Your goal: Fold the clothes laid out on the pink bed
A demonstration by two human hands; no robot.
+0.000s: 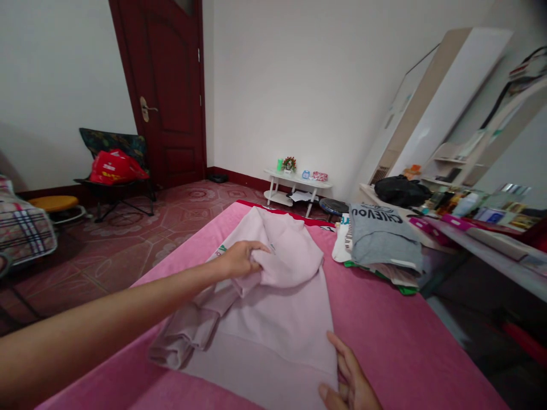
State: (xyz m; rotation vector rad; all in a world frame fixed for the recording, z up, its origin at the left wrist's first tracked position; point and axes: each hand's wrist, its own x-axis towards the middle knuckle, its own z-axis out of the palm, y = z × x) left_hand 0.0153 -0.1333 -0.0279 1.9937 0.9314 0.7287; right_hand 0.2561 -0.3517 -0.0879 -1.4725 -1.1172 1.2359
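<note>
A pale pink sweatshirt lies partly folded on the pink bed cover, its ribbed-looking folds bunched at the lower left. Small green and dark print shows near its left edge. My left hand reaches across from the left, its fingers closed on a raised fold of the sweatshirt's upper part. At the lower right, my right hand rests against the garment's right edge, thumb and fingers apart. Part of that hand is cut off by the frame's bottom.
A stack of folded clothes with a grey shirt on top lies at the bed's right edge. Beyond it is a cluttered dressing table with a black bag. A low white table, red bag on a chair and door stand farther back.
</note>
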